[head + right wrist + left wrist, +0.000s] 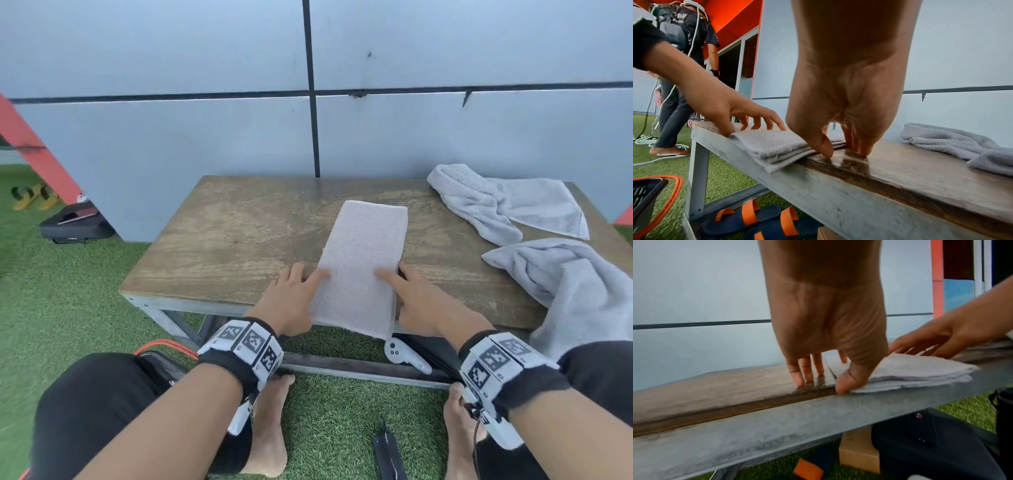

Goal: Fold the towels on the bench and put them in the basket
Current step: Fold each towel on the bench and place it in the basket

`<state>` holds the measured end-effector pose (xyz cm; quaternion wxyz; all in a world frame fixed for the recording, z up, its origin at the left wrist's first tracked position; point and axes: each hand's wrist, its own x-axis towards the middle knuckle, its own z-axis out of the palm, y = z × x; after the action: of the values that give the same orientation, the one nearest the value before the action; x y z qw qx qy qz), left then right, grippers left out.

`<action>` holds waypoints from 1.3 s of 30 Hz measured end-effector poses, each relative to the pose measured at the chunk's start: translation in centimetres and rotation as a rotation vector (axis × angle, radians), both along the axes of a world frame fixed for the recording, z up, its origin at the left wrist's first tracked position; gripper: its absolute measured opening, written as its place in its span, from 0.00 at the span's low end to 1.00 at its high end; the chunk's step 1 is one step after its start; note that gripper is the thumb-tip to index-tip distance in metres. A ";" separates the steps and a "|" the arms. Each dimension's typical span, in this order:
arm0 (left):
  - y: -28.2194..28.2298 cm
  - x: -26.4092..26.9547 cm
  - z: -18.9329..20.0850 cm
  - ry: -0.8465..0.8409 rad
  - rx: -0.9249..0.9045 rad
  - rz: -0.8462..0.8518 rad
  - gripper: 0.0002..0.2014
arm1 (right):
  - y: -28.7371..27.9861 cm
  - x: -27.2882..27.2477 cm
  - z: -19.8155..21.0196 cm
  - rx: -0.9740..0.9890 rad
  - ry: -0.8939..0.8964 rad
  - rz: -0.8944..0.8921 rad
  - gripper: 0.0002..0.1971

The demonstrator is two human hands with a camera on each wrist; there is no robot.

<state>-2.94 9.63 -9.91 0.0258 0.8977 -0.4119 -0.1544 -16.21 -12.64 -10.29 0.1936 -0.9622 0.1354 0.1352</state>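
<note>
Item: folded towel [363,267], pale, several layers; lies lengthwise near-to-far at mid worktop [239,233], near end overhanging the near edge. Left hand [291,301] and right hand [418,301] flank it, fingers spread, forefingers pressing its long sides, nothing pinched. Handling, judged: light, soft, limp; prone to unfolding. Take hold at both sides, pinching all layers.

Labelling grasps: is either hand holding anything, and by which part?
Nothing gripped: left hand and right hand merely touch the folded pale grey towel along its side edges, near its overhanging end.
</note>
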 end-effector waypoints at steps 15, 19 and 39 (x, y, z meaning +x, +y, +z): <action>0.9 0.1 0.1 0.131 -0.758 0.029 0.03 | 2.3 -1.9 -0.8 0.099 -0.354 -0.065 0.21; 1.2 -0.5 1.8 0.363 -0.983 0.172 0.12 | 3.1 -2.3 2.2 0.547 -0.487 -0.100 0.15; -3.9 0.8 -0.6 0.244 -0.788 0.414 0.15 | -0.2 2.9 0.3 0.370 -0.439 -0.390 0.16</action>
<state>-2.17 5.74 -10.47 0.4436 0.8582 -0.2450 -0.0821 -13.34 -12.80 -10.02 0.4114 -0.8730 0.2453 -0.0923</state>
